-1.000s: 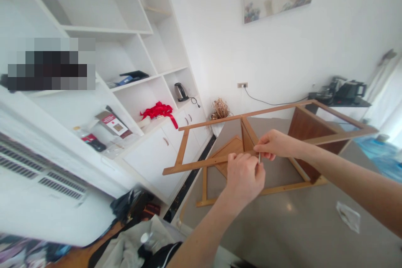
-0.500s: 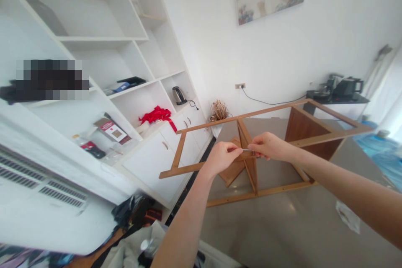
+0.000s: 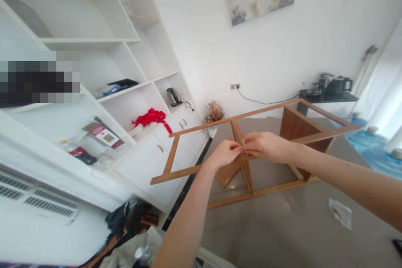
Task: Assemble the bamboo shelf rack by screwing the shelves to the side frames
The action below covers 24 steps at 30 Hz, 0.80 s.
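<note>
A wooden furniture frame (image 3: 181, 172) with cross pieces and panels lies on its side on the grey table. Over its middle cross brace, my right hand (image 3: 265, 145) is closed in a pinch on a thin metal rod, which looks like a hex key (image 3: 246, 153); only small silvery bits show. My left hand (image 3: 226, 153) is also closed, its thumb and forefinger pinched at the same spot against the right fingertips. The fingers hide most of the key and the joint below. A loose-looking wooden panel (image 3: 228, 175) shows beneath the left hand.
The grey table (image 3: 276, 230) carries a small clear plastic bag (image 3: 341, 213) at right. White shelving (image 3: 143, 150) stands at left, with a kettle (image 3: 173, 97) and red ribbon (image 3: 150, 117). Blue water bottles (image 3: 377, 146) stand at far right. A black bag (image 3: 125, 217) lies lower left.
My hands have come closer together, and the rod that showed between them is now mostly covered by the right fingers. The whole view has shifted slightly; the frame stays put.
</note>
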Each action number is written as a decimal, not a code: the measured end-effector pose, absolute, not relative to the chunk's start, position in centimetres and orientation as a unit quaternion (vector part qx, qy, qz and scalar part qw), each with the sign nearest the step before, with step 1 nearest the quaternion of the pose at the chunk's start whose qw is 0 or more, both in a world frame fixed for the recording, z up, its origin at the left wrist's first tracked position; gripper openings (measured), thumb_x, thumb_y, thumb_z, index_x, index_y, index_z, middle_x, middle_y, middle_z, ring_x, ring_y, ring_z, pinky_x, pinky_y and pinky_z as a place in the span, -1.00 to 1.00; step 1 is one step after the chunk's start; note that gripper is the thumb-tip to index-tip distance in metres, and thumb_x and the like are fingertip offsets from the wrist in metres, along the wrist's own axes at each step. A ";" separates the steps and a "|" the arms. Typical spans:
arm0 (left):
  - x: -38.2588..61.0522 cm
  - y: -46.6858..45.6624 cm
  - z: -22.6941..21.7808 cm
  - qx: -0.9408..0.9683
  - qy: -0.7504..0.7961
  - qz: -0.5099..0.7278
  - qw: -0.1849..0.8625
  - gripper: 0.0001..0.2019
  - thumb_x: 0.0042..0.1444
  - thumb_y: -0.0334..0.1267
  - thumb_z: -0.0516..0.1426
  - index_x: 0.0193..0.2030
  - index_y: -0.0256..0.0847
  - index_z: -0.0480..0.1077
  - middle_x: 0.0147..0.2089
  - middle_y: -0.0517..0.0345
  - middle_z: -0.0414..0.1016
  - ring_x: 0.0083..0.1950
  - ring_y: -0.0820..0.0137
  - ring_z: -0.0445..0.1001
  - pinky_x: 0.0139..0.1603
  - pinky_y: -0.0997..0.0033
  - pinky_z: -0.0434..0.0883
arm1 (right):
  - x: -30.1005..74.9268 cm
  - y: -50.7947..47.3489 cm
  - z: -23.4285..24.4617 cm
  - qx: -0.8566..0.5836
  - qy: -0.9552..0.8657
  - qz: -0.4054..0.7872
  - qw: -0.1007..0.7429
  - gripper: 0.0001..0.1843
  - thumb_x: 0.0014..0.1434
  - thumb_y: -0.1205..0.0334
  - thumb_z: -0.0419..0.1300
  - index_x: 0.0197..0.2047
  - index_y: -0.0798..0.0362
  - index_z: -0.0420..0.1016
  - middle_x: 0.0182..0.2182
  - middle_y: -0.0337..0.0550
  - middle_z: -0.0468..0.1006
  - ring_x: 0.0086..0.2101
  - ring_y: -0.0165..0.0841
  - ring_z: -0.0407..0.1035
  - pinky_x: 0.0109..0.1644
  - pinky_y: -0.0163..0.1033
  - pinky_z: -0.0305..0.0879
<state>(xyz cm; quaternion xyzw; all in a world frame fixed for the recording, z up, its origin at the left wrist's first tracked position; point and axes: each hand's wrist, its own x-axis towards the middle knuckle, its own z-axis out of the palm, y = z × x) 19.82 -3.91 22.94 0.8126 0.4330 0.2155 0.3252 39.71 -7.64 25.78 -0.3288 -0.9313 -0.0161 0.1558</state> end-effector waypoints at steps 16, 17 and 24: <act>19.1 -11.1 21.7 0.829 0.396 0.374 0.125 -0.77 0.12 -0.13 0.20 -0.48 -0.20 0.41 -0.34 0.12 0.44 -0.16 0.31 0.38 -0.04 0.25 0.29 | 37.1 -7.7 26.0 -0.496 -0.779 0.353 0.149 -0.80 0.06 0.27 0.09 -0.49 0.07 0.51 -0.63 -0.25 0.52 -0.57 -0.41 0.42 -0.50 -0.38 0.28; 19.2 -11.3 21.8 0.828 0.402 0.371 0.121 -0.74 0.08 -0.11 0.24 -0.51 -0.20 0.38 -0.36 0.13 0.43 -0.17 0.30 0.37 -0.04 0.24 0.30 | 37.1 -7.4 25.8 -0.493 -0.771 0.374 0.149 -0.80 0.06 0.26 0.09 -0.50 0.08 0.51 -0.62 -0.24 0.53 -0.57 -0.41 0.43 -0.50 -0.38 0.32; 20.0 -11.4 22.0 0.840 0.408 0.344 0.100 -0.84 0.02 -0.28 0.24 -0.52 -0.19 0.39 -0.37 0.12 0.42 -0.15 0.28 0.37 -0.05 0.22 0.33 | 37.2 -7.3 24.9 -0.491 -0.746 0.415 0.174 -0.80 0.04 0.21 0.11 -0.49 0.09 0.51 -0.60 -0.24 0.53 -0.55 -0.44 0.40 -0.48 -0.38 0.33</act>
